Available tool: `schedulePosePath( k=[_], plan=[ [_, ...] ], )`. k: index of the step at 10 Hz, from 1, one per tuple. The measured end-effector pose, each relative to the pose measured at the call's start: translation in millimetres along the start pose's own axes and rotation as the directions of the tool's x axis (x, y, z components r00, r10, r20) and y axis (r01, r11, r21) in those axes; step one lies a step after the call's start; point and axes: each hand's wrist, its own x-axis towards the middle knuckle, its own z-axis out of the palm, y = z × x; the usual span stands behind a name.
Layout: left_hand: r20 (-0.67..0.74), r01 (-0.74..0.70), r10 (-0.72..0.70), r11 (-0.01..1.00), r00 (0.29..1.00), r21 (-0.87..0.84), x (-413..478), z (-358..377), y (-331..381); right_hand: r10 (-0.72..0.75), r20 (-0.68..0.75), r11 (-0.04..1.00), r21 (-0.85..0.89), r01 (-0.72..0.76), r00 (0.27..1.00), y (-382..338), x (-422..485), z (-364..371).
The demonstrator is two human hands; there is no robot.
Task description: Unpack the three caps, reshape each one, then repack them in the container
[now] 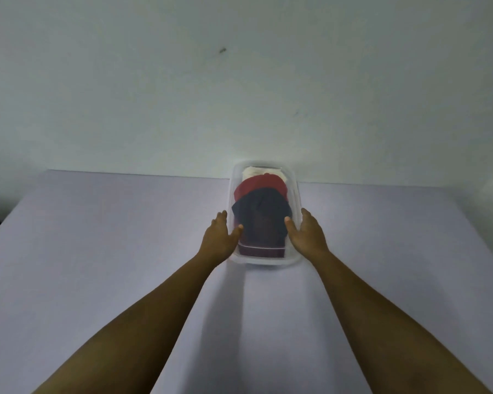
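Sitting at the far edge of the pale lilac desk (pixel 97 251), against a white wall (pixel 239 81), the clear rectangular plastic container (pixel 296 199) holds a white cloth cap (pixel 252 172) farthest, a red cloth cap (pixel 259 183) in the middle and a navy cloth cap (pixel 261 217) nearest. The left grip (pixel 218 237) and right grip (pixel 308 234) clasp its side walls, thumbs over the rim, fingers outside.
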Motion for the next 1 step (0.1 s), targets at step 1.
schedulePosePath(
  k=[1],
  plan=[
    [0.017,-0.177,0.178,0.962,0.984,0.209,-11.8,-16.5,14.8,-0.139,-0.001,0.98,-0.147,0.137,0.99,-16.0,-32.1,-0.2]
  ],
)
